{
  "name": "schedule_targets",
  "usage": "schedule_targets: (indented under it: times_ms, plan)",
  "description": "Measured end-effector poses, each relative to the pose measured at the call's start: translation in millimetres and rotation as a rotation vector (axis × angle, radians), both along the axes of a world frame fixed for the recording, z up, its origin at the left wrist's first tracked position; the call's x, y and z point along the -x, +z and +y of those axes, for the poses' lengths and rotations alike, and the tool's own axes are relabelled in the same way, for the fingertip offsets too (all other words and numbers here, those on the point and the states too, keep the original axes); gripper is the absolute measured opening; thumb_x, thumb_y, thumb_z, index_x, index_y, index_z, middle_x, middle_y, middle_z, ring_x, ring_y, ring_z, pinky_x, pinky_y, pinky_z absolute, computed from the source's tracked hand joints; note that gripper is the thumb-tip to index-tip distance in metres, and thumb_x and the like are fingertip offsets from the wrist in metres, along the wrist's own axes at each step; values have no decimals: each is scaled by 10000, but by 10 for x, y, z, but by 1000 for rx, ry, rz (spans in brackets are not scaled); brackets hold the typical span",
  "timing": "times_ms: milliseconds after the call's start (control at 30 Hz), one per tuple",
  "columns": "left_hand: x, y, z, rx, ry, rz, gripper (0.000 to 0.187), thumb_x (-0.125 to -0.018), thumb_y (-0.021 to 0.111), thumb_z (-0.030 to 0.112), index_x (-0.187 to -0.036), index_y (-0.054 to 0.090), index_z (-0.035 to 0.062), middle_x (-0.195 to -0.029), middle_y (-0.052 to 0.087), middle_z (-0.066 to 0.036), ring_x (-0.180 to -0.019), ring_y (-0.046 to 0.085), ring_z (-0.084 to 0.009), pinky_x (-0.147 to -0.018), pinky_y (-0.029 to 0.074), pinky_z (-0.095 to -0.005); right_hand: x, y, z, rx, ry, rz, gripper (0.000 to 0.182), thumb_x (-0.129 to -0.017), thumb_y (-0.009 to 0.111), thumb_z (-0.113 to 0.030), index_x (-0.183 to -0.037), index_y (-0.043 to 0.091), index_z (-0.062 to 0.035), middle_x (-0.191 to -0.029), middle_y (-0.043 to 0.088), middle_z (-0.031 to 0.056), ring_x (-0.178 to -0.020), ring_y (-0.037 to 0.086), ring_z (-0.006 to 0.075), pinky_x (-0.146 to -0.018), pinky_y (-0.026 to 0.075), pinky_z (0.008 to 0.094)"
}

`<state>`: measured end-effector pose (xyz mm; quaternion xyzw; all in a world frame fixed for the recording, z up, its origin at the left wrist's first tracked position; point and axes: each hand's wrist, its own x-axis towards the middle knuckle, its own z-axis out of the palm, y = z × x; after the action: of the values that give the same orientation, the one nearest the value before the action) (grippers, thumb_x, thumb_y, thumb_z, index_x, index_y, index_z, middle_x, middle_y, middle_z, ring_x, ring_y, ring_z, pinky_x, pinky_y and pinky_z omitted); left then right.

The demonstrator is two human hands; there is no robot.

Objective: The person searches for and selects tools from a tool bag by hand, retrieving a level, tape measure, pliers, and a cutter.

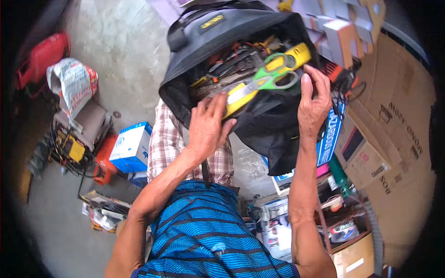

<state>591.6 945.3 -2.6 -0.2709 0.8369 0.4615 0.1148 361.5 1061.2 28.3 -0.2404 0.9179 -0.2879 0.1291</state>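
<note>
Scissors (267, 80) with green handles, lying on top of a yellow tool (239, 104) right at the left hand (208, 127). That hand has the tool's near end pinched, fingers over the top and thumb on the lower side, and the blades point back toward that grip. The handle loops are up and to the right of it, closer to the right hand (315, 104). Right hand's grip is fairly loose: fingers bent, a gap between thumb and forefinger, sitting just beside the tool's far end. Can't tell if it's actually touching.

Just beyond the left grip is a black bag (252, 25) with its mouth gaping, and the scissors and tool are over that opening. Jumble of other tools (238, 60) inside, some yellow and orange bits, kinda blurry so no idea what each one is.

Back toward the body from the grip you've got plaid shorts (168, 141) and a blue striped shirt (208, 224). Off to the left of the grip there's a blue and white box (132, 149) on the floor. Over past the right hand, a blue sign (331, 134) and big sheets of cardboard (401, 99).
</note>
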Motion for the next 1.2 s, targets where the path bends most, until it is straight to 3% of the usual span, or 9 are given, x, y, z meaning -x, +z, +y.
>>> schedule_targets:
  times_ms: [300,500,667,700,767,867,900,1033,1200]
  plan:
    - [332,359,268,-201,-302,371,429,-794,676,-39,-1216,612,-7,-1239,623,-185,-1077,615,-367,-932,500,-424,-967,284,1844,48,-858,-235,305,-971,662,-205,-1189,674,8,-1040,696,61,-893,638,128,-789,519,276]
    - [838,468,720,-193,-412,411,287,-903,643,50,-1183,620,-12,-1140,634,-220,-999,645,-402,-832,536,-438,-1609,15,1693,-4,-772,-506,523,-892,730,-192,-1362,551,-49,-1027,697,144,-816,673,219,-784,540,353]
    - [1372,514,1241,197,-624,130,876,-815,753,484,-1429,370,-8,-1096,578,-258,-944,655,-446,-766,545,-495,-1753,-188,1185,388,-643,-641,544,-813,748,-128,-1314,565,-22,-1106,693,189,-1048,674,315,-901,525,388]
    - [1473,515,1302,266,-657,54,946,-790,770,510,-1460,333,6,-1113,570,-259,-952,658,-450,-764,551,-502,-1872,-270,980,504,-679,-446,447,-891,647,-65,-1328,563,-32,-1238,668,117,-1104,616,204,-941,490,367]
    - [1673,481,1299,389,-747,-40,1015,-747,810,460,-1498,278,30,-1130,567,-262,-951,668,-440,-757,563,-505,-1817,-373,891,407,-531,-655,418,-822,682,-68,-1229,612,-9,-1200,608,217,-1101,599,380,-984,465,423]
    - [1750,-44,928,510,-933,18,843,-767,696,37,-1503,286,64,-1039,640,-207,-856,704,-391,-714,580,-485,-1607,100,814,507,-595,-831,243,-868,626,-46,-1101,663,14,-1170,620,192,-1002,653,324,-895,510,386]
    - [1764,-75,766,430,-903,88,787,-775,650,-7,-1486,327,83,-1030,661,-215,-861,700,-392,-712,564,-512,-1687,50,839,538,-582,-524,260,-872,609,-25,-1126,650,8,-1175,610,185,-1029,632,335,-905,501,397]
    - [1618,-43,368,167,-798,306,614,-822,633,-11,-1414,492,68,-1048,687,-200,-874,702,-367,-740,552,-453,-1834,98,1243,31,-766,-69,337,-896,560,-14,-1231,596,-10,-1264,568,181,-1092,557,412,-957,467,450]
    - [1401,196,329,-81,-405,-4,461,-909,664,42,-1359,570,1,-1015,709,-152,-917,638,-124,-839,488,-268,-2143,293,1709,-185,-551,-493,334,-866,526,-14,-1179,638,-40,-1049,678,153,-985,629,367,-819,533,460]
